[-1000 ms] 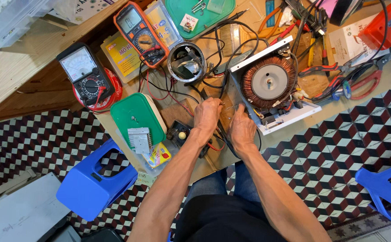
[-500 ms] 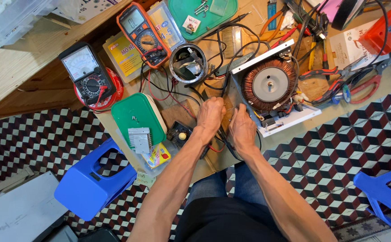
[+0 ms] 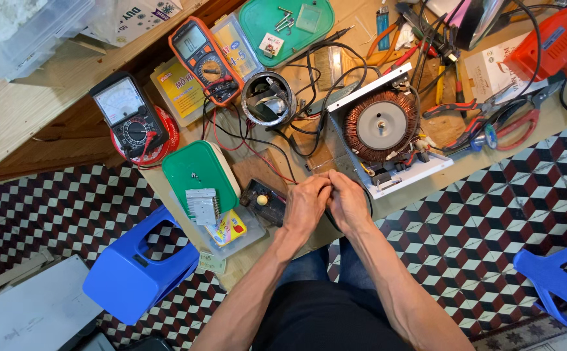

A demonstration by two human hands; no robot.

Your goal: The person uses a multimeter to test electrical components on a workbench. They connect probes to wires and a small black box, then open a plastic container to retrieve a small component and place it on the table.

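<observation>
My left hand (image 3: 306, 203) and my right hand (image 3: 348, 201) are pressed together at the near edge of a low wooden bench (image 3: 36, 110), fingertips meeting over something small that the fingers hide. Black wires run from under the hands toward a copper-wound toroidal transformer (image 3: 379, 125) on a white metal chassis just beyond my right hand. A small black part with a pale knob (image 3: 262, 200) lies just left of my left hand. What the fingers pinch cannot be made out.
On the bench lie an orange digital multimeter (image 3: 200, 57), a black analogue meter (image 3: 127, 117), a green-lidded box (image 3: 199, 172), a round metal ring part (image 3: 268, 99), a green tray (image 3: 286, 23), pliers and scissors (image 3: 491, 127), and a red tool (image 3: 559, 42). Blue plastic stools (image 3: 130, 270) (image 3: 559, 279) stand on the checkered floor.
My two hands, a little apart before, have drawn together until the fingertips touch. The view has shifted slightly.
</observation>
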